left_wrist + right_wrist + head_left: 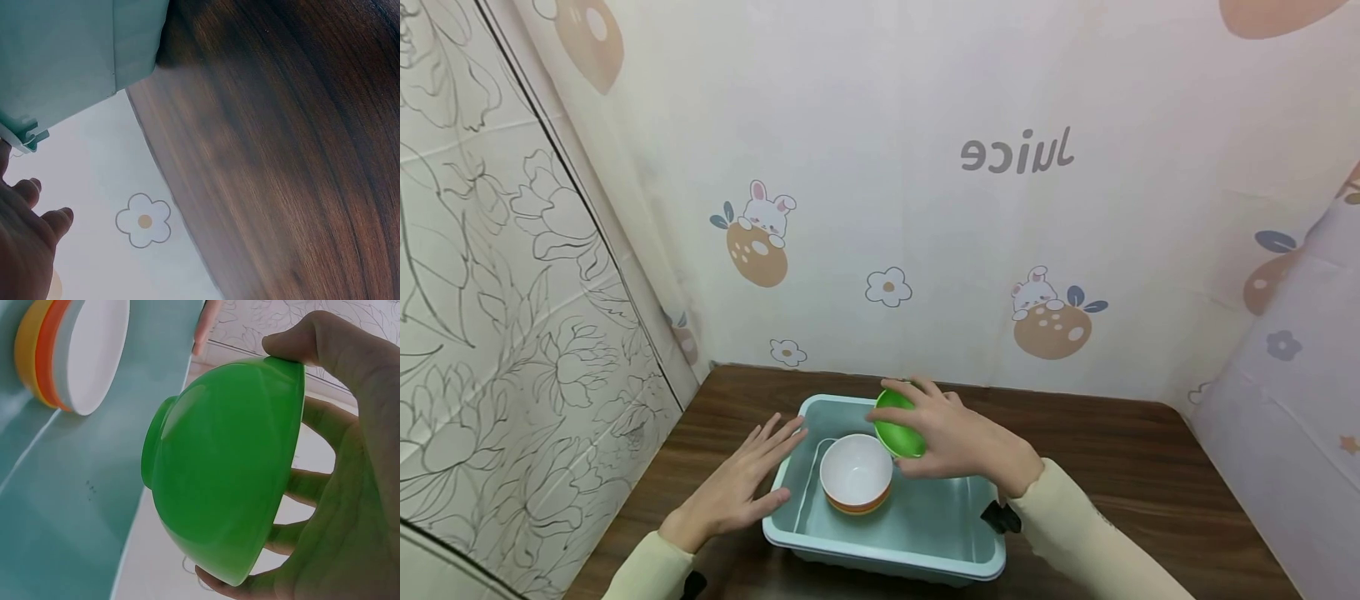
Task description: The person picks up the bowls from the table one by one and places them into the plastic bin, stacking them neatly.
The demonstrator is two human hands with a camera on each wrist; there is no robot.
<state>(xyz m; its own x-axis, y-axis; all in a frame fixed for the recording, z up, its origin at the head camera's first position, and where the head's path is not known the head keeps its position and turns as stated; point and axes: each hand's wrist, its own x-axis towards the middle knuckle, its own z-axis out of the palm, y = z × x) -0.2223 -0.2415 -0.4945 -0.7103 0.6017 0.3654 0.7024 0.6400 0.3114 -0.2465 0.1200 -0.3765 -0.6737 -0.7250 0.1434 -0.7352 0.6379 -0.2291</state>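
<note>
My right hand (951,433) grips a green bowl (219,462) by its rim, thumb on one side and fingertips on the other. The bowl is tilted on its side over the light blue-green basin (925,533). Inside the basin, to the left, stands a stack of bowls: a white bowl (857,469) on top, with an orange bowl (50,353) and a yellow bowl (28,347) beneath. My left hand (741,483) is at the basin's left rim with its fingers spread, holding nothing. In the left wrist view, part of that hand shows beside the basin's outer wall.
The basin stands on a dark wood table (1120,492). Behind the table hangs a pale printed curtain (887,208) with rabbits and flowers. Another flower-lined sheet (512,275) borders the left side. A black strap (1001,517) shows at the right wrist.
</note>
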